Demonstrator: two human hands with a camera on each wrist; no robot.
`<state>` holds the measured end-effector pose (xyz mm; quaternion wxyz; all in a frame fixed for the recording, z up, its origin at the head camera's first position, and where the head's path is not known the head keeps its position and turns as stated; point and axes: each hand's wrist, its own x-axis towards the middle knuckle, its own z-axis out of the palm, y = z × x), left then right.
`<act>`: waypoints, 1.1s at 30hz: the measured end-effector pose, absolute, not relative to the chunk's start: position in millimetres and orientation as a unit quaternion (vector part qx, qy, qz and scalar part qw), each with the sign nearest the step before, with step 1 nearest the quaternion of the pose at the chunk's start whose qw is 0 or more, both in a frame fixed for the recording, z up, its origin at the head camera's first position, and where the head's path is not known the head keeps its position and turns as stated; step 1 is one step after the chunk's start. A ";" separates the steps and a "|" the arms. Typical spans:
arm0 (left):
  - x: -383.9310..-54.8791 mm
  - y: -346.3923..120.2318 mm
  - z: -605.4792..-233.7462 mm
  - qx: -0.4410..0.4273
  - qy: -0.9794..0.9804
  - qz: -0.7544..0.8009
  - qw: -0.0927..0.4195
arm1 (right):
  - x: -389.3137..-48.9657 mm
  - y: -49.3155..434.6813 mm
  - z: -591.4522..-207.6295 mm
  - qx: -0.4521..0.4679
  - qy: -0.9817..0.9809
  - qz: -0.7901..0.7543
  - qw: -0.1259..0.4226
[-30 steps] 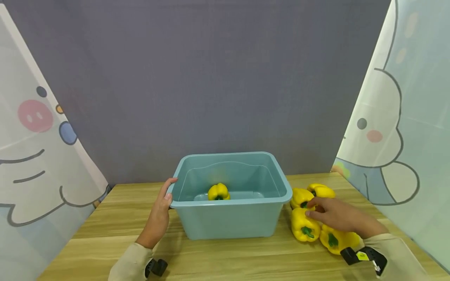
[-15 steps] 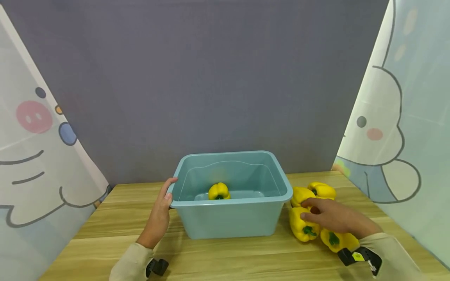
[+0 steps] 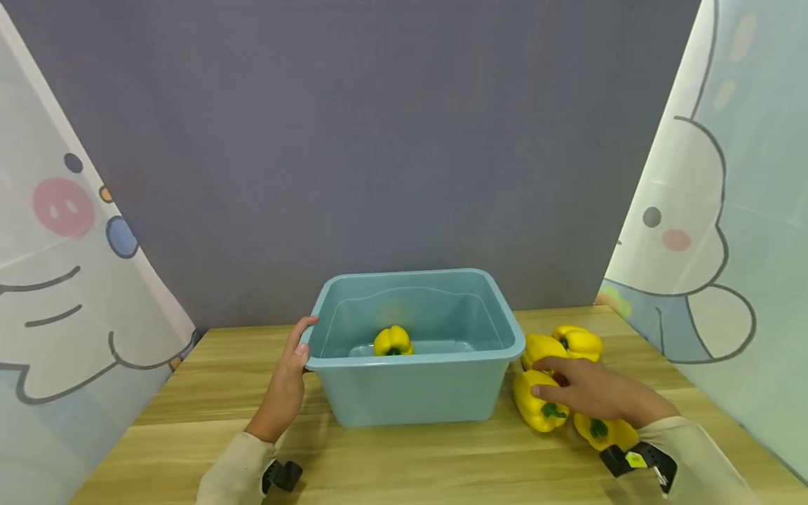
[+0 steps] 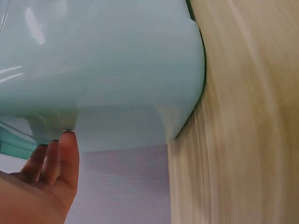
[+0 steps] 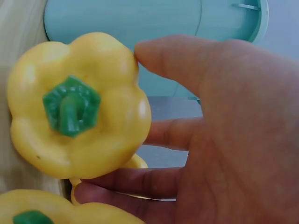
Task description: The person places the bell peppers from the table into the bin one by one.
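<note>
A light blue plastic bin stands on the wooden table, with a yellow bell pepper lying inside. My left hand grips the bin's left rim; in the left wrist view, its fingertips touch the outer wall. To the bin's right, my right hand holds the front-left pepper of a group, thumb on one side and fingers reaching round the other. That pepper's green stem faces the right wrist camera. How firmly its underside rests on the table cannot be seen.
Behind the held pepper lie two more yellow peppers, a near one by the bin and a farther one. Another pepper sits partly under the right wrist. A grey curtain hangs behind the wooden table.
My right hand has shifted slightly left and closed round the front-left pepper, which has tilted and moved a little toward the bin. The left hand and bin stay put.
</note>
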<state>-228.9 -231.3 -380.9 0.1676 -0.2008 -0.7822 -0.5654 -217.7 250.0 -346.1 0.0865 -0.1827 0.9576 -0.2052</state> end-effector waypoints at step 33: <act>-227.3 -227.2 -380.6 -0.199 -0.771 -0.583 0.160 | -219.4 254.6 -357.3 -0.225 0.949 -0.209 0.074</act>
